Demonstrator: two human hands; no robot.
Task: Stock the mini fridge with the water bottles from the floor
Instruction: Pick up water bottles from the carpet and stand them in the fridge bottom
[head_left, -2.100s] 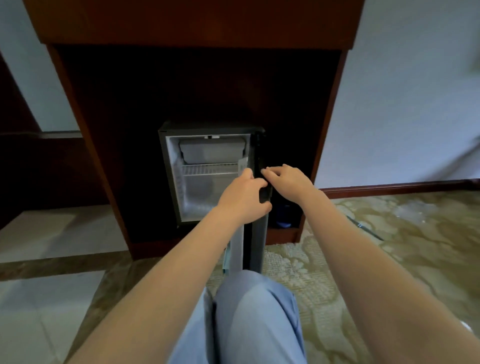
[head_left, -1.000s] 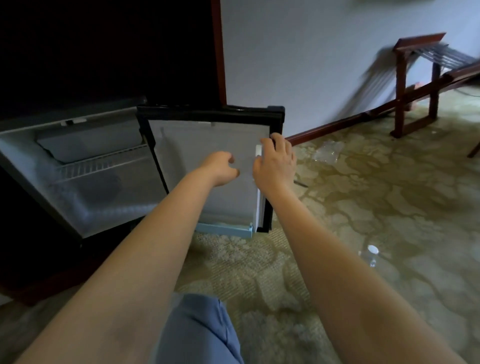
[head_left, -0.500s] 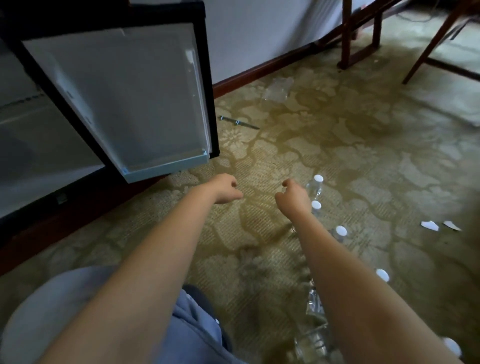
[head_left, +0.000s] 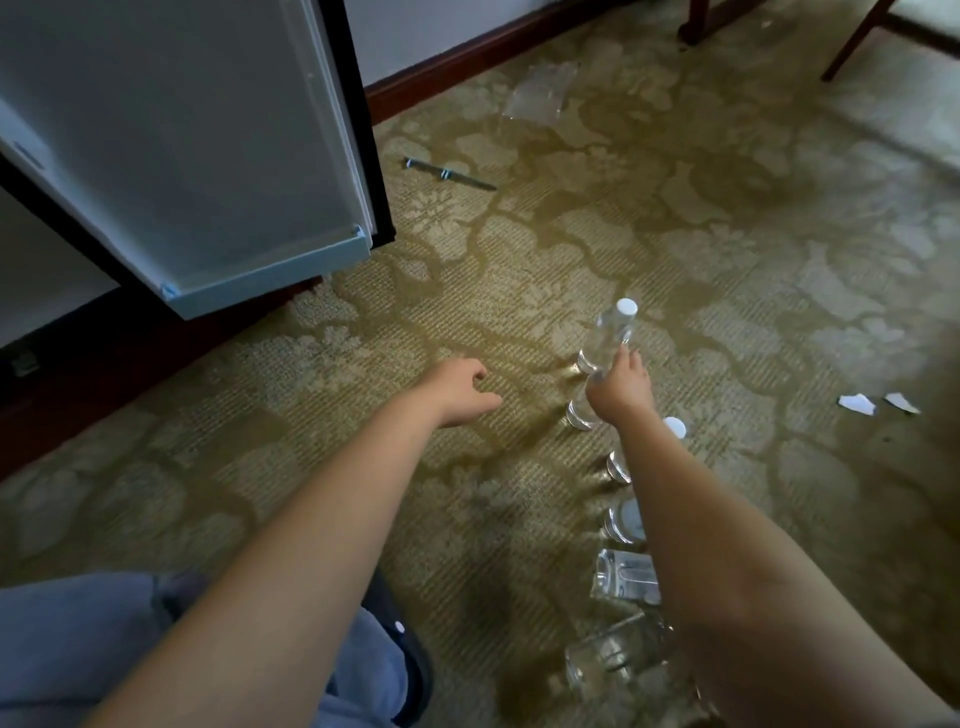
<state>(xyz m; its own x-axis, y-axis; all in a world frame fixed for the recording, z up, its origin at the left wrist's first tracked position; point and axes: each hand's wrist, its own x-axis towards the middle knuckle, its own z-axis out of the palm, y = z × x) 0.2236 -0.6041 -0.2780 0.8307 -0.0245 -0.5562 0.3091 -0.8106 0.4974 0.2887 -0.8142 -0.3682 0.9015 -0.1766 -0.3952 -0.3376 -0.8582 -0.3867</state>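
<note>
The right grip (head_left: 621, 387) reaches the farthest water bottle (head_left: 609, 335), which stands upright on the carpet (head_left: 519, 249) with its white cap (head_left: 626, 307) showing. The fingertips touch the bottle's side, but the back of the hand hides whether the fingers have closed round it. The left grip (head_left: 460, 387) hovers just above the carpet, fingers loosely curled and holding nothing. The other bottles (head_left: 623, 577) form a row towards the camera, mostly hidden behind the right forearm (head_left: 727, 545). The nearest ones are blurred. The open fridge door (head_left: 182, 145) is cut off at the upper left, and the shelves are out of view.
</note>
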